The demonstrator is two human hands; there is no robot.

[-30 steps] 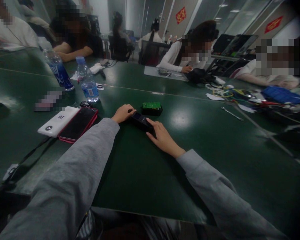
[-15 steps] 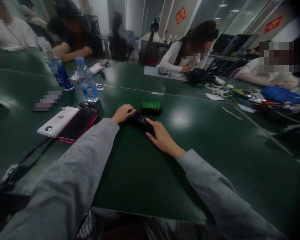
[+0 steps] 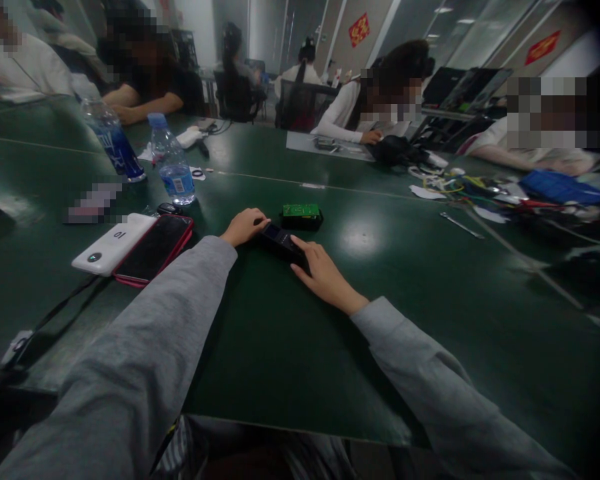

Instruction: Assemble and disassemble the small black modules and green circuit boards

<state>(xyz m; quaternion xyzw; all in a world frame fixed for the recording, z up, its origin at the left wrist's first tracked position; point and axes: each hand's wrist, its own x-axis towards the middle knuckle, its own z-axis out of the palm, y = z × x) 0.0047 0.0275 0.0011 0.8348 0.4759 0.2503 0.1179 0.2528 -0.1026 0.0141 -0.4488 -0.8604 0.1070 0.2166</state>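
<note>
Black handheld device (image 3: pixel 279 241) lies pinched by left fingers (image 3: pixel 258 215) at one end, right fingers (image 3: pixel 301 244) at the other.

Desk (image 3: pixel 290 360): beneath both hands' fingers and the things listed here
Handheld device (image 3: pixel 280 239): between the left fingers (image 3: pixel 259 219) at its far-left end and the right fingers (image 3: pixel 304 245) at its near-right end
Circuit board (image 3: pixel 301 210): on a housing (image 3: pixel 307 223), just beyond the right fingers
Smartphone (image 3: pixel 155 248): left of the left fingers
Flat device (image 3: pixel 113 245): farther left, beside the smartphone
Water bottle (image 3: pixel 173 163): beyond and left of the left fingers
Wrench (image 3: pixel 461 225): well right of the right fingers
Cable heap (image 3: pixel 473 183): right, beyond the wrench
</note>
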